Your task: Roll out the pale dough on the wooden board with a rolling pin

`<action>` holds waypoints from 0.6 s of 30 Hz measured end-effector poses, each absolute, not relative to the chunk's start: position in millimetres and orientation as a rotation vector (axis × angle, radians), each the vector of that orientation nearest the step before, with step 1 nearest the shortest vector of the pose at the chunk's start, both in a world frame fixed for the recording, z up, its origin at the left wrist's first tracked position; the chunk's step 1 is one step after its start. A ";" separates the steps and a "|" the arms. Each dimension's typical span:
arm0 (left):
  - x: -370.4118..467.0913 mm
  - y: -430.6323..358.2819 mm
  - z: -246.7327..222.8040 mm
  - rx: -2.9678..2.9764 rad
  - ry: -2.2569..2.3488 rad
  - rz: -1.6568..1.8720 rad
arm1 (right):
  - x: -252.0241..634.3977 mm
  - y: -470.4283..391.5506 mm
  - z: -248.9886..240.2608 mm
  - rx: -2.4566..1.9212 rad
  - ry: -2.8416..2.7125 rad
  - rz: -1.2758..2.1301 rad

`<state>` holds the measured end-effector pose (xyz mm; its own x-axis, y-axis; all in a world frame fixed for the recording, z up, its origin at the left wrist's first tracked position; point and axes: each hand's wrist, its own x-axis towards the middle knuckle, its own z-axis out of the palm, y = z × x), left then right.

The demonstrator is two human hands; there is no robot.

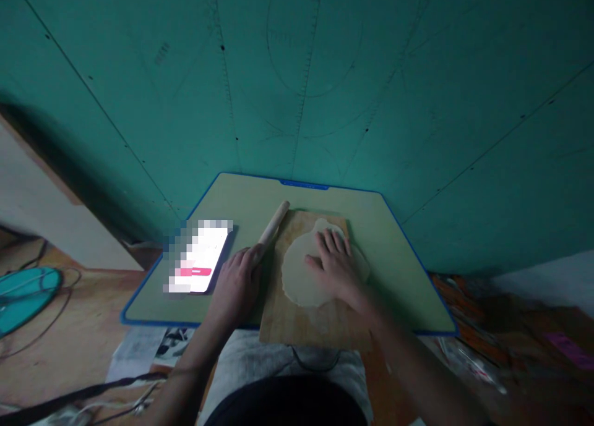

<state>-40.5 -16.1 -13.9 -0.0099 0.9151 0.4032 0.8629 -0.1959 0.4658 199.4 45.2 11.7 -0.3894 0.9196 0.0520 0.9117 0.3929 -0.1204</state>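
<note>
A thin, flattened sheet of dough (299, 271) with an uneven edge lies on a wooden cutting board (288, 324). My right hand (336, 265) rests flat on the dough, its fingers spread. Left of the board, my left hand (239, 277) is closed around the near end of a wooden rolling pin (275, 223). The pin slants away from me beside the board, its far end close to the board's back left corner. The palm side of my left hand is hidden.
The board overhangs the front of a pale green table (250, 194) with a blue rim. A phone or tablet (204, 253) with a lit, partly blurred screen lies at the left. Behind stands a green wall (297, 104). Cables (116, 395) lie at the lower left.
</note>
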 end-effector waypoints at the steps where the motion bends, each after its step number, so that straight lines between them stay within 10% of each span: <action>1: -40.5 -16.1 -14.5 2.154 1.937 0.991 | 198.3 36.6 12.9 -1.693 -2.513 0.109; 8: -41.5 -15.4 -16.3 2.168 1.925 0.991 | 215.2 31.5 38.1 -1.063 -2.931 0.330; 18: -41.2 -14.9 -18.9 2.175 1.961 0.977 | 201.3 6.4 16.0 -1.717 -2.526 -0.009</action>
<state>-41.2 -14.9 -18.9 -0.0066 0.9117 0.4108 0.8772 -0.1920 0.4401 201.3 6.4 16.0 -0.3651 0.9279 0.0754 0.9284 0.3689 -0.0445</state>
